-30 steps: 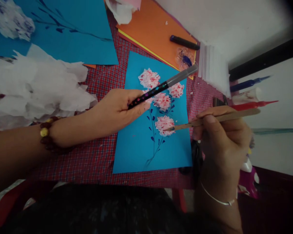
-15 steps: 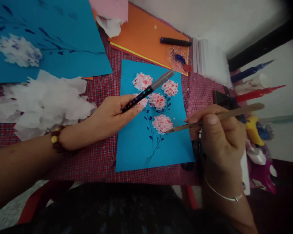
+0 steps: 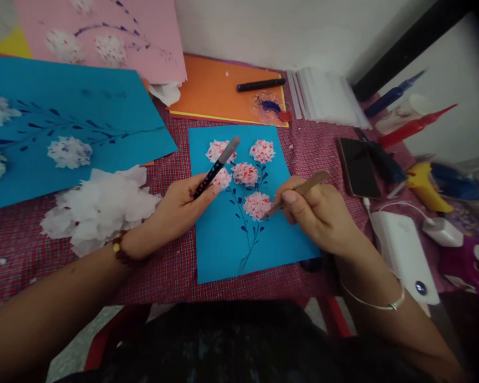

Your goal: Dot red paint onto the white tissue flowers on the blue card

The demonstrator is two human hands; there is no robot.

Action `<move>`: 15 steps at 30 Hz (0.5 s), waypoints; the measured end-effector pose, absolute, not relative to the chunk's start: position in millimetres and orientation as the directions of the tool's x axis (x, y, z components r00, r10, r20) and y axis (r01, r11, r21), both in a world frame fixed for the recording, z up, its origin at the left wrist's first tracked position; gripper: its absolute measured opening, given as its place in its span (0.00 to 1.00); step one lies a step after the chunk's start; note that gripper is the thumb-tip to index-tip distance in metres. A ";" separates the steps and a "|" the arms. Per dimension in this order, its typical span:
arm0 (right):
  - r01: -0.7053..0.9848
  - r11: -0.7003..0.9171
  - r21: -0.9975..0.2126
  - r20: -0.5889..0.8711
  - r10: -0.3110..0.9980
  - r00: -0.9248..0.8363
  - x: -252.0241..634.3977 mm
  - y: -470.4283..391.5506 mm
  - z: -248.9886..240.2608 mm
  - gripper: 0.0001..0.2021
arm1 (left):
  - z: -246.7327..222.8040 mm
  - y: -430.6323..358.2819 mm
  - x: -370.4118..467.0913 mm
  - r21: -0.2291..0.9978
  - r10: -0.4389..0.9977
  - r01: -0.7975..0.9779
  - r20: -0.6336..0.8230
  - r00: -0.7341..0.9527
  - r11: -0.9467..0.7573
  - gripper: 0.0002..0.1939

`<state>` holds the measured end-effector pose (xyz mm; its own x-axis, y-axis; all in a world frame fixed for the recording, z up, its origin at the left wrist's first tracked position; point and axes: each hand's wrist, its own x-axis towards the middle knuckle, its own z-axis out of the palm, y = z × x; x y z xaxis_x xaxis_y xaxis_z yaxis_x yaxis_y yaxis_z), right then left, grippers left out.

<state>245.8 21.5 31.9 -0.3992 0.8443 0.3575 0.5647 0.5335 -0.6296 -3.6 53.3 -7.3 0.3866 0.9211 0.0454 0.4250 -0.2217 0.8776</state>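
Note:
My left hand is closed round a black pen with coloured specks and a grey end. It rests over the left edge of a blue sheet. Several crinkled white-and-red paper flowers sit on that sheet above painted dark stems and leaves. In a pinch, my right hand has a slim wooden stick, broad at its upper end. The stick's lower tip is at the right edge of the lowest flower; whether it touches the flower or the sheet I cannot tell.
White tissue pieces are heaped at left, beside another blue sheet and a pink sheet. Behind lie orange sheets with a marker. A phone, power bank and red tube are at right.
The camera view has shifted, bringing more of the pink sheet and the phone into sight. Both hands still hold the same things, and the stick's tip stays by the lowest flower.

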 end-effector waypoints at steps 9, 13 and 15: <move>0.486 0.530 -0.694 0.341 0.838 -0.426 244.4 22.3 29.0 0.20 | -11.0 52.6 -6.3 0.862 0.934 0.469 0.013 0.358 -0.192 0.16; 0.437 0.418 -0.796 0.327 0.905 -0.271 252.9 24.8 34.4 0.18 | -11.6 51.9 -7.1 0.868 0.938 0.470 -0.012 0.345 -0.162 0.16; 0.421 0.379 -0.824 0.305 0.923 -0.235 257.0 25.8 36.8 0.17 | -12.2 52.0 -7.6 0.870 0.939 0.469 -0.019 0.345 -0.154 0.16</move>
